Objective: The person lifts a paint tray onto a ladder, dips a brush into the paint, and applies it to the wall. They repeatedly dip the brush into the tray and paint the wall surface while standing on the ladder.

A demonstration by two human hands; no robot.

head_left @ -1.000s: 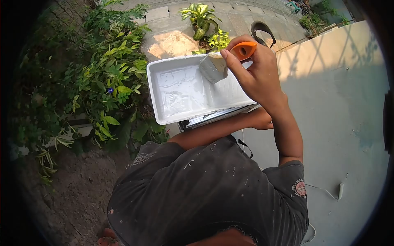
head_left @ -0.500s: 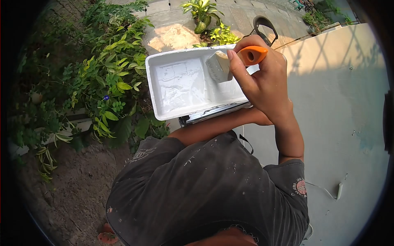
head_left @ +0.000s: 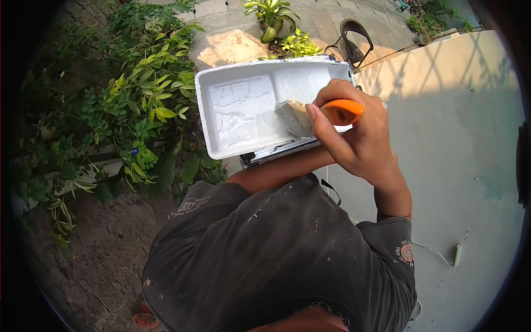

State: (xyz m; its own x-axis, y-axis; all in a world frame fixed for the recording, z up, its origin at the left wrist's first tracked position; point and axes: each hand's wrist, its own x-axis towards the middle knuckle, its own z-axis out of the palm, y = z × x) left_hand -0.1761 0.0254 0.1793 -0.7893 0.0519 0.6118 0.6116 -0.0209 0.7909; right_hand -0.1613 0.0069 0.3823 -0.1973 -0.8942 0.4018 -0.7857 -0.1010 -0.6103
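My right hand [head_left: 357, 130] grips the orange handle of a paintbrush [head_left: 342, 112], thumb and fingers closed round it. The brush's wide head points left, over the middle of a white paint tray [head_left: 238, 116]. Wet white paint coats the tray's floor, which a low ridge divides. My left forearm runs below the tray, along its near edge, beside a dark metal part [head_left: 287, 150]. The left hand itself is hidden behind my right hand and wrist.
Green plants [head_left: 149, 83] grow on the left above bare soil [head_left: 110, 243]. A pale wall [head_left: 442, 149] fills the right, with a white object on a cord [head_left: 457, 254] near it. Beyond the tray stand a potted plant [head_left: 271, 19] and a dark curved object [head_left: 354, 41].
My right hand and the brush have moved down toward me, nearer the tray's near edge. More of the tray's far right corner now shows.
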